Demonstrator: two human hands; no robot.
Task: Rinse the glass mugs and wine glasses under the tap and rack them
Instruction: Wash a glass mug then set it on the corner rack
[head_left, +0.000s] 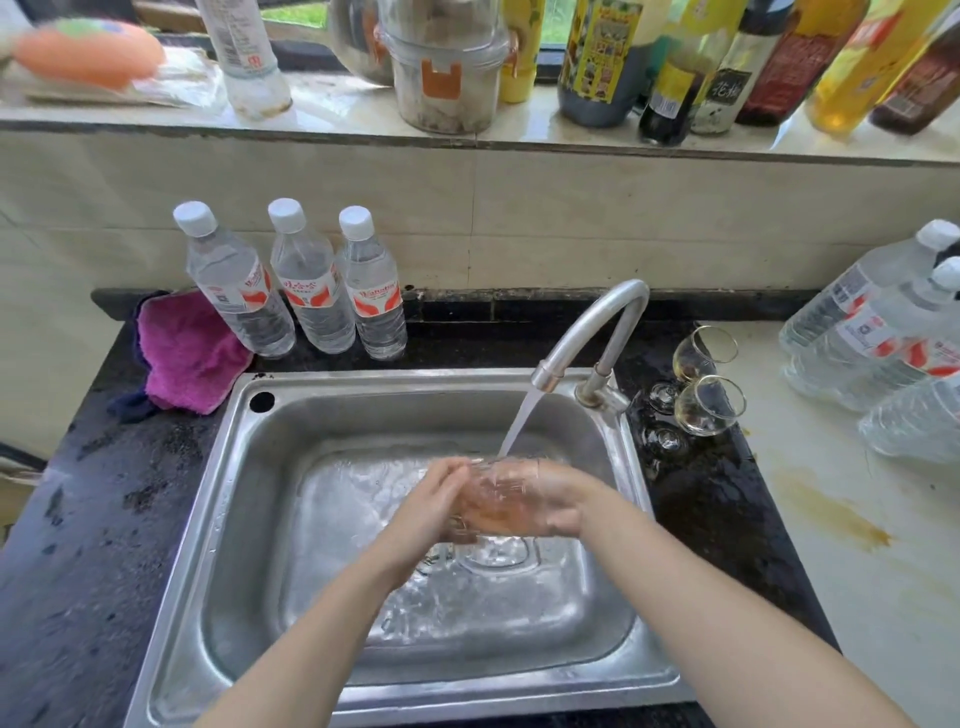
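Glass: a clear glass (496, 499) is held between both hands at the centre of the frame, over the sink (218, 467), right where the stream from the tap (587, 338) lands, so the water seems meant to run through it.
Left hand: the left hand (441, 501) presses against the glass's left side, fingers curled on it.
Right hand: the right hand (545, 499) cups the glass from the right, fingers wrapped round; motion blur hides the finer grip.
Waiting glasses: two wine glasses (706, 382) stand right of the tap, apart from the stream, likely next in line.
Rack: none in view.
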